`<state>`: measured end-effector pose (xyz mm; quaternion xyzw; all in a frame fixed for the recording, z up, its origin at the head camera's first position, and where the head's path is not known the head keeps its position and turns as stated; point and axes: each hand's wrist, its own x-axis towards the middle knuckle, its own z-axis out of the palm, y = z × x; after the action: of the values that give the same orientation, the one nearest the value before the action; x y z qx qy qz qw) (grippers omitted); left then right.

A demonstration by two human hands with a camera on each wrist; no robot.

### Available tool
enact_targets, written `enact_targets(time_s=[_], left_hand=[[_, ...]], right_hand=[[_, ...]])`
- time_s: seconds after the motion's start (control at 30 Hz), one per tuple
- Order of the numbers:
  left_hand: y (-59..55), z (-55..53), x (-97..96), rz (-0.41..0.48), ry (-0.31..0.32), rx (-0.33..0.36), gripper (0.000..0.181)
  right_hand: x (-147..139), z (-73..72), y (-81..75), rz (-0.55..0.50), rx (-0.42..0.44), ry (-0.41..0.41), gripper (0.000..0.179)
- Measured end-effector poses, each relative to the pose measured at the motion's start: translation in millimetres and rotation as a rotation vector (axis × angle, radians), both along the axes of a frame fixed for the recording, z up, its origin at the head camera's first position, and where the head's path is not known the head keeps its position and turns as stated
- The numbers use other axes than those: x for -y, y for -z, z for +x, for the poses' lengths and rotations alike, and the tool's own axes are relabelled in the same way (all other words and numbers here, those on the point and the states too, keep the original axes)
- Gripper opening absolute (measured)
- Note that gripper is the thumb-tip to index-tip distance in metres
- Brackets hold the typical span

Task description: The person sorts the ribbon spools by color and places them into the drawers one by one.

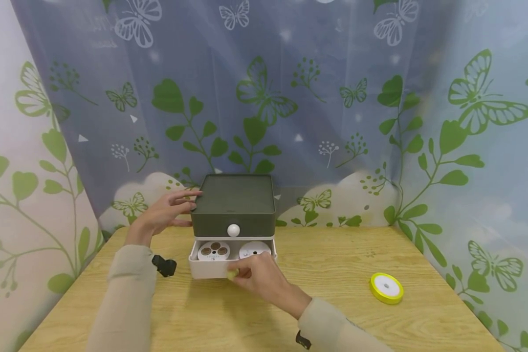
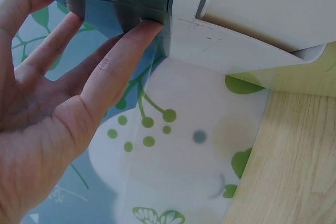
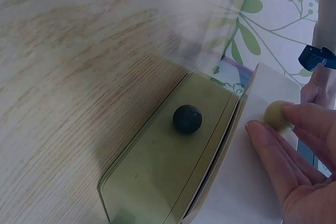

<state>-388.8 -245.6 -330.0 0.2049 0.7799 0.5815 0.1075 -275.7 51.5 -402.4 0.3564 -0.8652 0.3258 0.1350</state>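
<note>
A small drawer cabinet stands on the table, its top tier [image 1: 237, 193] dark green with a white knob [image 1: 233, 230]. Below that, a white drawer [image 1: 209, 270] is pulled out. Two white spools [image 1: 213, 251] lie inside it; my right hand partly covers the right-hand one. My right hand [image 1: 261, 278] pinches the yellow-green knob [image 3: 276, 115] of this drawer between thumb and fingers. On the cabinet's left side, my left hand [image 1: 165, 215] touches the dark green tier with extended fingers [image 2: 113, 72]. In the right wrist view, a yellow-green bottom drawer [image 3: 157, 166] bears a dark knob [image 3: 187, 119].
A yellow ribbon roll [image 1: 386, 288] with a white core lies on the right of the wooden table [image 1: 325, 318]. Behind the cabinet hangs a curtain [image 1: 317, 122] printed with leaves and butterflies, and similar cloth borders both sides.
</note>
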Motion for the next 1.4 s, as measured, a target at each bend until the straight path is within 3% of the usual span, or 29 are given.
enact_targets(time_s=[0.5, 0.67, 1.4], left_hand=[[1.0, -1.2, 1.9, 0.002, 0.005, -0.001, 0.059], [0.9, -0.5, 2.0, -0.004, 0.007, -0.010, 0.059], [1.1, -0.1, 2.9, -0.003, 0.011, -0.016, 0.059]], right_hand=[[2.9, -18.2, -0.8, 0.001, 0.000, 0.048, 0.022], [3.8, -22.7, -2.0, 0.002, 0.046, 0.064, 0.022], [0.6, -46.5, 0.5, -0.034, 0.058, 0.034, 0.022]])
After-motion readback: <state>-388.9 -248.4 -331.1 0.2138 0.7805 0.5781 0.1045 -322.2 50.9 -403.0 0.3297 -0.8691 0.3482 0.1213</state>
